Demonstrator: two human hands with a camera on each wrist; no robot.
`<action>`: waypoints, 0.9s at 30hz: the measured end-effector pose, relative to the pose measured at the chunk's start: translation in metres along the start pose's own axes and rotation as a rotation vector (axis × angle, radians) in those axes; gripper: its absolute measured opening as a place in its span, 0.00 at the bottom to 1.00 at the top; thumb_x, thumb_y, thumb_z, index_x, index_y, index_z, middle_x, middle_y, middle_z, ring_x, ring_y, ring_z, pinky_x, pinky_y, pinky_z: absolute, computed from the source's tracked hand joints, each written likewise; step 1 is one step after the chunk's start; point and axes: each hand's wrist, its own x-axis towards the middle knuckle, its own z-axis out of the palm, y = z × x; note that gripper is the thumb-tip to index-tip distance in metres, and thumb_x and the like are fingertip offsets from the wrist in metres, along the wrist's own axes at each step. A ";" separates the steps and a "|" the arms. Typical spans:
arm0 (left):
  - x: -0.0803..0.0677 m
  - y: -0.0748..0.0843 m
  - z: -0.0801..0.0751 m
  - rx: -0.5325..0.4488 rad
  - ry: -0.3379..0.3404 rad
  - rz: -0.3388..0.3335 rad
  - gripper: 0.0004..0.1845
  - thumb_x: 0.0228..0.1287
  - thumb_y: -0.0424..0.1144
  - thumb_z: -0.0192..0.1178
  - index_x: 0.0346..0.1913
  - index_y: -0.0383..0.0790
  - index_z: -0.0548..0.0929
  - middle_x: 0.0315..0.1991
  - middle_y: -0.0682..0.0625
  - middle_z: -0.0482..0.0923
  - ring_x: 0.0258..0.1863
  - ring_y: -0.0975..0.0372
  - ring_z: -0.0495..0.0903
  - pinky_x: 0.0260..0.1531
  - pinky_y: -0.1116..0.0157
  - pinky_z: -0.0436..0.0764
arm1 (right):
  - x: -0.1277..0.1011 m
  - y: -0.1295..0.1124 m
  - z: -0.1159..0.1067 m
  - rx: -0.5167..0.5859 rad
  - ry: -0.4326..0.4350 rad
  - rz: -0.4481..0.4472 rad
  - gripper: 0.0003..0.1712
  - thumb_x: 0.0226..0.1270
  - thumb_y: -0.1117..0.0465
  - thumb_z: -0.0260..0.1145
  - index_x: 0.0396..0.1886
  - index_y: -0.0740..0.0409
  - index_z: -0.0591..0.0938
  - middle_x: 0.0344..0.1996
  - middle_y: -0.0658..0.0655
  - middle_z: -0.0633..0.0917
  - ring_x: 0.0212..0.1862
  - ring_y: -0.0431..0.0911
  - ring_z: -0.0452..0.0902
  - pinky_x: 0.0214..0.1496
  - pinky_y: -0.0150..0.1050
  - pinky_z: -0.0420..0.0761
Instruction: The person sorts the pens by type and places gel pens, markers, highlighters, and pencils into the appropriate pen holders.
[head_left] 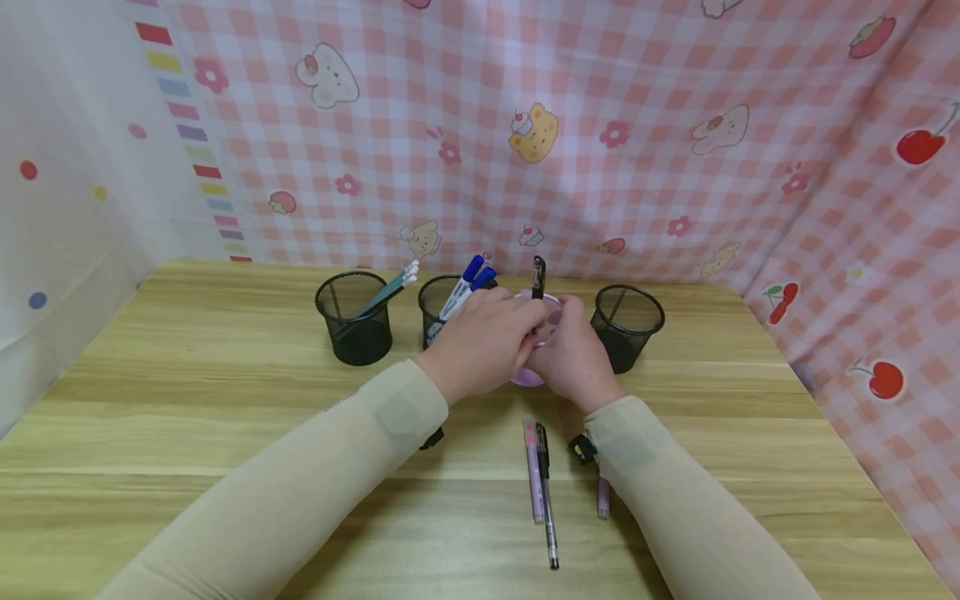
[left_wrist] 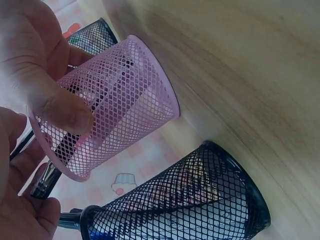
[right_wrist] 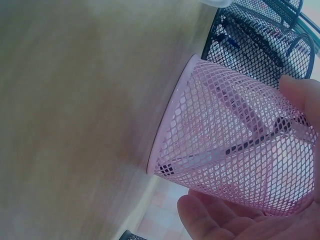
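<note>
A pink mesh cup (head_left: pixel 527 377) stands on the wooden table (head_left: pixel 187 375) between both hands. My right hand (head_left: pixel 573 358) wraps round its right side; in the right wrist view the palm (right_wrist: pixel 225 220) and a finger lie against the pink cup (right_wrist: pixel 230 135), which has pens inside. My left hand (head_left: pixel 483 342) is at the rim, where it pinches a black pen (head_left: pixel 537 277) that sticks up out of the cup. In the left wrist view the thumb (left_wrist: pixel 65 107) presses on the pink cup (left_wrist: pixel 125 95), and the pen (left_wrist: pixel 45 181) runs between the fingers.
Three black mesh cups stand in a row at the back: one with teal pens (head_left: pixel 354 321), one with blue-capped pens (head_left: pixel 437 304), one (head_left: pixel 628 321) at the right. A pink pen (head_left: pixel 533 471), a black pen (head_left: pixel 548 508) and another pink pen (head_left: pixel 603 497) lie near the front.
</note>
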 end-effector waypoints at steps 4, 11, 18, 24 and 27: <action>-0.001 0.000 0.000 0.025 -0.015 0.009 0.06 0.80 0.43 0.56 0.52 0.51 0.81 0.45 0.57 0.85 0.49 0.56 0.81 0.59 0.54 0.77 | -0.001 -0.001 0.000 0.000 0.012 -0.012 0.56 0.60 0.49 0.76 0.79 0.63 0.56 0.66 0.67 0.79 0.64 0.60 0.79 0.68 0.56 0.78; -0.002 0.002 -0.003 0.088 -0.047 0.035 0.09 0.81 0.50 0.56 0.52 0.53 0.82 0.50 0.56 0.83 0.52 0.56 0.80 0.59 0.55 0.75 | 0.000 0.000 0.000 -0.057 0.035 -0.039 0.53 0.61 0.52 0.75 0.78 0.62 0.57 0.62 0.70 0.81 0.58 0.60 0.81 0.63 0.56 0.81; -0.005 0.000 -0.005 0.002 0.042 0.025 0.10 0.77 0.45 0.60 0.53 0.52 0.87 0.55 0.54 0.84 0.57 0.55 0.80 0.63 0.51 0.75 | -0.001 0.001 0.000 -0.043 0.032 -0.033 0.55 0.60 0.49 0.76 0.79 0.64 0.57 0.63 0.69 0.81 0.60 0.60 0.81 0.64 0.56 0.81; -0.012 -0.004 -0.011 -0.066 0.263 -0.034 0.09 0.74 0.40 0.60 0.50 0.45 0.86 0.46 0.51 0.85 0.46 0.57 0.81 0.52 0.53 0.80 | -0.002 -0.003 0.001 -0.022 0.022 -0.009 0.59 0.54 0.43 0.81 0.76 0.62 0.60 0.64 0.66 0.80 0.61 0.59 0.80 0.65 0.54 0.81; -0.019 -0.003 -0.016 -0.138 0.320 -0.104 0.08 0.74 0.40 0.60 0.48 0.40 0.84 0.42 0.50 0.84 0.41 0.58 0.80 0.47 0.55 0.80 | -0.002 -0.004 0.002 -0.017 0.024 0.004 0.61 0.52 0.40 0.83 0.75 0.62 0.60 0.65 0.67 0.78 0.63 0.60 0.79 0.67 0.55 0.80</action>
